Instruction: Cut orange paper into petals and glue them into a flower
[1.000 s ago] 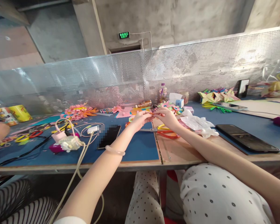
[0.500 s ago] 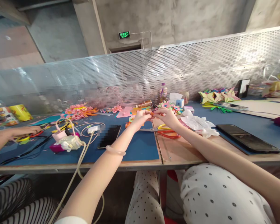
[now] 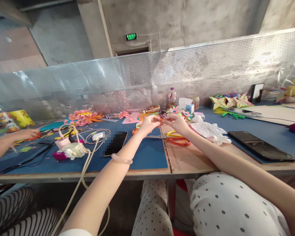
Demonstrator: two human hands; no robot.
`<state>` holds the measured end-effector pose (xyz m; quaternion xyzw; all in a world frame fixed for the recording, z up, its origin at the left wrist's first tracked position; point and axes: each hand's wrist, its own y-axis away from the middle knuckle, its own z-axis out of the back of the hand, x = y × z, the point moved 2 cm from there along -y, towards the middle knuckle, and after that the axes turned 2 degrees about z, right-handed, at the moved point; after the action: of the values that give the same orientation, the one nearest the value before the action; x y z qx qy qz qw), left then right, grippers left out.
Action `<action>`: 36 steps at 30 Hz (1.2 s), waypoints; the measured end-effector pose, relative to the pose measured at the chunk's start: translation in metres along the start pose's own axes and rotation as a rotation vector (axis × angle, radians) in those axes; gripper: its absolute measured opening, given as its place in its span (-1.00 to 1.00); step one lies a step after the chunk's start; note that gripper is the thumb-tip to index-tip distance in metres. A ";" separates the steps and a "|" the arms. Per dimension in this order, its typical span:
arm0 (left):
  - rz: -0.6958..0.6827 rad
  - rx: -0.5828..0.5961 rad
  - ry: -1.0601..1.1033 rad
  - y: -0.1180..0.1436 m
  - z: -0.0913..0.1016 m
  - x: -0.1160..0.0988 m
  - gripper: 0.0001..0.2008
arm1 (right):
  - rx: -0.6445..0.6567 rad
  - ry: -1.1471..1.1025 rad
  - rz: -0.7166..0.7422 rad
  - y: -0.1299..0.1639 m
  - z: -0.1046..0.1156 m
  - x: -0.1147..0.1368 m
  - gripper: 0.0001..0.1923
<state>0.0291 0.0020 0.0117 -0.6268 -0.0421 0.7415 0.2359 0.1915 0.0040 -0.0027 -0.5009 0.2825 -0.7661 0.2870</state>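
Over the table, my left hand [image 3: 149, 124] and my right hand [image 3: 176, 122] meet with fingertips pinched together. Between them is a small orange paper piece [image 3: 160, 120], mostly covered by the fingers, so its shape is unclear. Just below lies a pair of scissors [image 3: 179, 141] with orange-red handles, its blades pointing left under my wrists. Yellow handles [image 3: 172, 134] show beside it. Behind my right hand sits a cluster of colourful paper flowers [image 3: 184, 113], partly hidden.
A phone [image 3: 260, 146] lies at right beside crumpled white tissue [image 3: 208, 129]. Left of my arm are another phone [image 3: 115, 144] and a charger with cables [image 3: 72, 150]. A co-worker's hand [image 3: 29, 134] is at far left. A perforated metal screen [image 3: 199, 72] stands behind.
My hands stay pinched at nearly the same spot, with slight finger movement. At far left, the co-worker's hand has shifted slightly, and the yellow and red handles near it look different.
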 end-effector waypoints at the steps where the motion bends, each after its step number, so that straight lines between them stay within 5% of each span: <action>1: 0.003 0.002 -0.002 0.000 0.000 0.000 -0.89 | 0.001 -0.009 -0.009 0.000 0.000 0.000 -0.72; 36: 0.035 0.072 -0.008 0.002 0.004 0.000 -0.85 | 0.040 -0.041 0.017 0.001 -0.001 0.002 -0.74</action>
<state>0.0248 0.0013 0.0123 -0.6157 -0.0052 0.7489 0.2449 0.1900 0.0018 -0.0022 -0.5081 0.2653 -0.7588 0.3092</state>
